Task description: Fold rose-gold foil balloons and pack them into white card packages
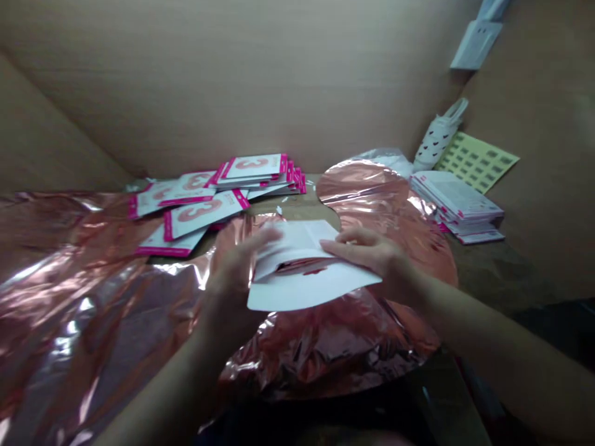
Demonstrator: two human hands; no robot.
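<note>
A white paper packet [307, 279] with its mouth open lies between both hands, pink foil showing inside the opening. My left hand [237, 266] grips the packet's left side, fingers curled over its top flap, slightly blurred. My right hand [372, 254] lies on the packet's right side, fingers pressed on the upper flap. Under the packet spreads a crumpled rose-gold foil balloon [353, 334].
Several pink-and-white packs printed with a "3" [204, 207] lie scattered at the back. A stack of white packs [458, 204] sits at the right beside a yellow label sheet [476, 161]. More rose-gold foil [60, 279] covers the left. Cardboard walls surround the area.
</note>
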